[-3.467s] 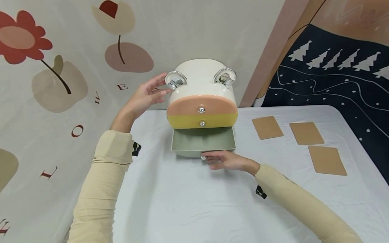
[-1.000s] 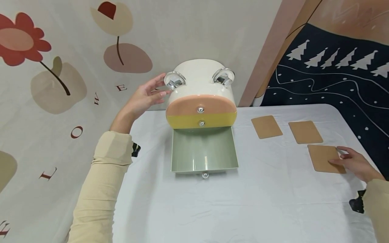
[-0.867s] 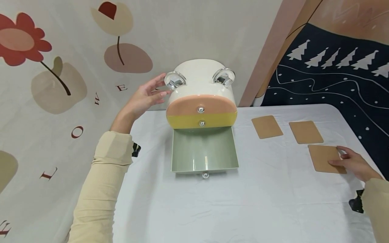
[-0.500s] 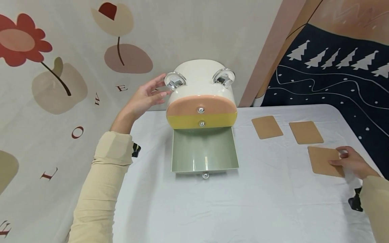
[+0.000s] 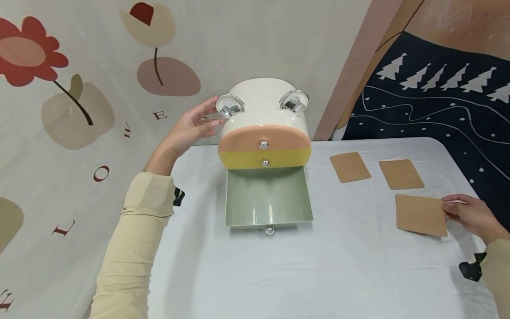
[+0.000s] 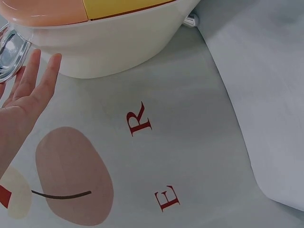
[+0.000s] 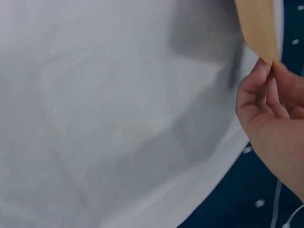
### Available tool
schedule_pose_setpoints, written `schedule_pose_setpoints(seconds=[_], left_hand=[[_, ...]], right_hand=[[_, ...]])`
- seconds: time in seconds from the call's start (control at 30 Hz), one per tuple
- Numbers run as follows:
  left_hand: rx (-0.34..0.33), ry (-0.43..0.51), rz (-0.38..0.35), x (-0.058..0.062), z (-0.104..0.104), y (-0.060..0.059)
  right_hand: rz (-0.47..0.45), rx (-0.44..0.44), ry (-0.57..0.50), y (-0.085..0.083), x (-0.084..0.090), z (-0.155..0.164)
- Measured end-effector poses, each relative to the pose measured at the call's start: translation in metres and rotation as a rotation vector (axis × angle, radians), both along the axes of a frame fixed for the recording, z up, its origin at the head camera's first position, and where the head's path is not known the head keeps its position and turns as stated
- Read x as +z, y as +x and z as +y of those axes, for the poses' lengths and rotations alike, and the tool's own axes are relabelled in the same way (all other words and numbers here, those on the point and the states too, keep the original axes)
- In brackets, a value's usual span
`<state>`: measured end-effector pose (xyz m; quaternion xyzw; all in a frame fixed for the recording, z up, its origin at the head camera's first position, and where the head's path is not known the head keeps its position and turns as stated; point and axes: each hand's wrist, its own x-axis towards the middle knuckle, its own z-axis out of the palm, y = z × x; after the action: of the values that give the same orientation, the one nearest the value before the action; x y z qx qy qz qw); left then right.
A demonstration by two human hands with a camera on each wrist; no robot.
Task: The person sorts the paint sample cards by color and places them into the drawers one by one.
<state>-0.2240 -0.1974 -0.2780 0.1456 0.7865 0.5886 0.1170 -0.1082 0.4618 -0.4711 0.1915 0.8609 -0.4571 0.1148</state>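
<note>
A white-covered surface (image 5: 279, 266) fills the lower part of the head view, set against a pale backdrop printed with flowers and red letters (image 5: 99, 66); a dark cloth with white trees (image 5: 438, 97) hangs on the right.

At the far middle of the surface stands a rounded cream drawer box (image 5: 263, 95) with two chrome ring handles on top. Its peach drawer (image 5: 264, 138) and yellow drawer (image 5: 264, 158) are closed, while the grey-green bottom drawer (image 5: 267, 201) is pulled out toward the person, a small chrome knob at its front edge.

The left hand (image 5: 189, 128) is raised beside the box's left flank, its fingers (image 6: 45, 78) straight and slightly apart, tips by the left chrome ring; whether they touch the box cannot be told.

To the right of the box lie two brown cards flat on the surface, one nearer the box (image 5: 350, 167) and one further right (image 5: 400, 174). Nearer the person, a third brown card (image 5: 421, 215) is held by the right hand (image 5: 472, 215), whose fingers are clamped on its right edge. In the right wrist view the thumb and fingers (image 7: 259, 83) pinch the card's corner (image 7: 259, 23), and the card is lifted off the surface, casting a shadow below. It is well apart from the open drawer.
</note>
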Motion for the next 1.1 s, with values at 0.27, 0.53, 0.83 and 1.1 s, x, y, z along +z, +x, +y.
schedule_pose_setpoints(seconds=[0.27,0.53,0.83,1.1], left_hand=[[-0.002,0.014,-0.001,-0.001,-0.001,0.0],[-0.004,0.024,0.001,-0.001,-0.001,0.0],[-0.008,0.021,-0.008,0.0,0.0,0.001],[-0.008,0.019,-0.007,0.0,0.001,-0.001]], right_hand=[[0.201,-0.064,-0.327,-0.051,-0.026,0.022],[0.277,0.126,-0.647,-0.089,0.012,-0.069],[0.186,0.237,-0.743,-0.054,0.114,-0.247],[0.122,0.32,-0.618,-0.058,0.095,-0.31]])
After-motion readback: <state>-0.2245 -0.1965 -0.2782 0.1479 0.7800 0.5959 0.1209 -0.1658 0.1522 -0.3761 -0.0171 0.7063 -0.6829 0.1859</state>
